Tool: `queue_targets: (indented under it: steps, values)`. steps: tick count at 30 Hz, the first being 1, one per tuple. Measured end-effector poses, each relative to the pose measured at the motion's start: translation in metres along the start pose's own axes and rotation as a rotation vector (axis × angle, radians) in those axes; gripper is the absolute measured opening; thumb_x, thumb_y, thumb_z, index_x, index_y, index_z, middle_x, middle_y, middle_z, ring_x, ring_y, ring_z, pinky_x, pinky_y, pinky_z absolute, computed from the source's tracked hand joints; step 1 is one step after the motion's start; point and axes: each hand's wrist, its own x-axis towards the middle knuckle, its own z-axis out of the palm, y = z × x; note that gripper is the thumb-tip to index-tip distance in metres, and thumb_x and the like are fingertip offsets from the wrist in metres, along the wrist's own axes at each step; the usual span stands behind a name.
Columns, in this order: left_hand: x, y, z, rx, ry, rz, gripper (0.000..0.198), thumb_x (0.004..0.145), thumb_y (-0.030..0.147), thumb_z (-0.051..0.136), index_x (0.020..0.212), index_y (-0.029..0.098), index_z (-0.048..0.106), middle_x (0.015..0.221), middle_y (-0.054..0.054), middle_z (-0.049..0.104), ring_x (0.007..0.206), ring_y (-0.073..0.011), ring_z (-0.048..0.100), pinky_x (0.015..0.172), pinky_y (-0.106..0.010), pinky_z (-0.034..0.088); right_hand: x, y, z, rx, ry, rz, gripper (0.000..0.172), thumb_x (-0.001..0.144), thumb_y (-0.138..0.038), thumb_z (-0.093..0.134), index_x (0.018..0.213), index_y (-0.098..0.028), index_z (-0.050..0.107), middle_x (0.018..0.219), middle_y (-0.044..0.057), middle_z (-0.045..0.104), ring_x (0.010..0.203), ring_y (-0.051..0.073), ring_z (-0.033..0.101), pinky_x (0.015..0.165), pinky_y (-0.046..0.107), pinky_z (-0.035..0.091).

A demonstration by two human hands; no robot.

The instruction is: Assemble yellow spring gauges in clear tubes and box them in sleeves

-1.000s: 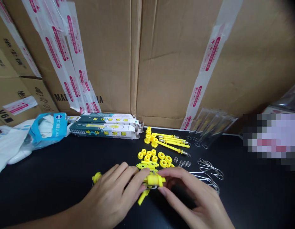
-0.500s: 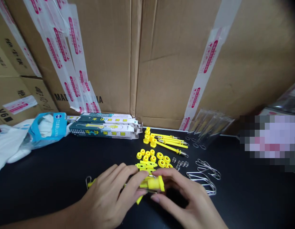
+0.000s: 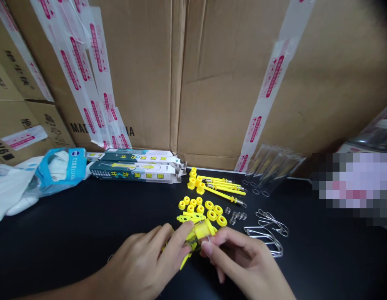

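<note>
My left hand point(image 3: 146, 258) is closed around a spring scale, a clear tube with yellow parts, largely hidden by the fingers. Its yellow end cap point(image 3: 203, 229) sticks out to the right of my index finger, tilted upward. With thumb and index finger, my right hand point(image 3: 248, 254) pinches a thin metal wire point(image 3: 208, 238) just below the cap. A loose yellow strip point(image 3: 187, 258) shows beneath the hands. Just beyond my fingers lie flat yellow plates point(image 3: 190, 218), small yellow collars point(image 3: 193, 203) and yellow rings point(image 3: 216, 210).
Small springs point(image 3: 235, 216) and bent wire hooks point(image 3: 268, 235) lie to the right. Behind are yellow rods with springs point(image 3: 224, 191), clear tubes point(image 3: 271, 171) and printed cartons point(image 3: 133, 171). A blue-and-white packet point(image 3: 62, 168) sits left; a large cardboard box point(image 3: 212, 104) walls the back.
The cap end of the scale has tilted up and away. My right fingers have shifted from around the cap to a pinch on the wire beside it.
</note>
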Motion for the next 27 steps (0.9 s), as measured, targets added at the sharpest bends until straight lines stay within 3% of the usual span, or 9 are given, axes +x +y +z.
queue_targets:
  steps: [3,8,13,18,20,24,26,27]
  values:
    - [0.0,0.001,0.0,-0.009,-0.023,-0.045,0.037,0.111,0.026,0.025,0.125,0.012,0.056,0.081,0.0,0.074,0.061,-0.0138,0.073,0.045,-0.028,0.048,0.0,-0.003,-0.003,-0.076,-0.034,-0.049,0.025,0.079,-0.043,0.079,0.071,-0.021,0.07,0.069,-0.002,0.066,0.062,0.012,0.057,0.055,0.018,0.048]
    - [0.001,0.0,-0.001,0.05,-0.062,0.005,0.039,0.11,0.022,0.02,0.127,0.009,0.054,0.079,-0.001,0.074,0.058,-0.0149,0.072,0.041,-0.028,0.046,0.001,-0.007,-0.006,-0.068,-0.117,-0.036,0.023,0.087,-0.045,0.072,0.079,-0.023,0.068,0.083,0.0,0.073,0.084,0.017,0.066,0.08,0.024,0.051]
    - [-0.002,0.001,0.001,0.053,-0.101,-0.017,0.04,0.111,0.024,0.02,0.129,0.01,0.052,0.082,-0.003,0.074,0.055,-0.0155,0.071,0.039,-0.028,0.044,0.004,-0.006,-0.008,-0.112,-0.133,-0.052,0.029,0.088,-0.049,0.068,0.075,-0.023,0.064,0.073,-0.002,0.064,0.072,0.014,0.059,0.071,0.022,0.049]
    - [-0.002,-0.002,0.002,-0.019,-0.09,-0.042,0.038,0.111,0.027,0.021,0.126,0.011,0.052,0.078,-0.001,0.073,0.059,-0.0146,0.072,0.042,-0.027,0.046,0.004,-0.006,-0.011,-0.332,-0.101,-0.129,0.03,0.09,-0.049,0.065,0.076,-0.022,0.064,0.072,-0.002,0.062,0.069,0.015,0.058,0.065,0.024,0.049]
    - [-0.001,-0.003,0.001,-0.025,-0.066,-0.045,0.038,0.111,0.027,0.021,0.123,0.012,0.053,0.079,-0.001,0.073,0.063,-0.0146,0.073,0.045,-0.025,0.048,0.004,-0.008,-0.014,-0.483,-0.092,-0.263,0.025,0.092,-0.041,0.065,0.075,-0.022,0.063,0.071,-0.002,0.066,0.066,0.015,0.061,0.063,0.024,0.05]
    - [0.002,-0.004,-0.001,-0.021,0.01,0.003,0.034,0.11,0.021,0.024,0.117,0.011,0.055,0.071,0.0,0.071,0.06,-0.0146,0.071,0.046,-0.025,0.049,0.002,-0.015,-0.026,-0.791,-0.168,-0.805,0.008,0.093,-0.015,0.063,0.089,-0.019,0.068,0.077,0.003,0.073,0.07,0.018,0.067,0.071,0.029,0.055]
    - [0.003,-0.003,-0.002,-0.012,0.032,0.026,0.034,0.11,0.019,0.024,0.114,0.009,0.056,0.068,0.0,0.07,0.056,-0.0149,0.07,0.044,-0.025,0.048,0.001,-0.02,-0.031,-0.926,-0.2,-0.989,0.011,0.095,-0.012,0.06,0.096,-0.017,0.069,0.075,0.005,0.074,0.069,0.019,0.068,0.071,0.031,0.057]
    - [0.003,-0.003,-0.002,-0.014,0.037,0.03,0.034,0.109,0.018,0.024,0.111,0.009,0.056,0.066,0.0,0.069,0.055,-0.0149,0.069,0.043,-0.025,0.048,0.001,-0.022,-0.032,-0.983,-0.202,-1.012,0.014,0.097,-0.012,0.057,0.097,-0.018,0.07,0.074,0.004,0.074,0.068,0.02,0.068,0.071,0.031,0.057]
